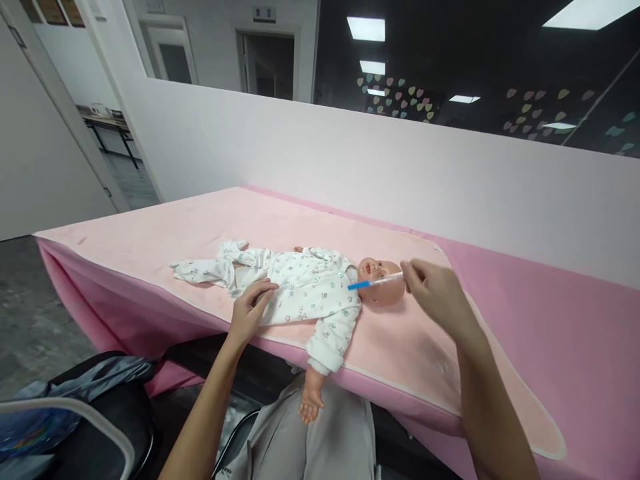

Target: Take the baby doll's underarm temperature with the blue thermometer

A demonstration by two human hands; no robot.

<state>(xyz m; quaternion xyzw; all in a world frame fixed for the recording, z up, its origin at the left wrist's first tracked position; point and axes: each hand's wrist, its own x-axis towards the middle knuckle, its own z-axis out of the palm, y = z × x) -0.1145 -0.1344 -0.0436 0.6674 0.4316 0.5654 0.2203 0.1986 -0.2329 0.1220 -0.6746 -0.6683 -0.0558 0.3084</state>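
A baby doll (310, 283) in a white patterned outfit lies on its back on the pink padded mat (400, 347), its head to the right. One doll arm hangs over the near edge. My right hand (433, 290) pinches the right end of a slim stick (383, 279) with a blue left end, held above the doll's face and neck. My left hand (253, 307) rests at the doll's lower body, fingers loosely spread on the outfit, with nothing seen in it.
A white wall (350, 160) with dark glass above runs behind the mat. At lower left stands a black chair (110, 413) with grey cloth and a plastic bag. My lap is below the near edge.
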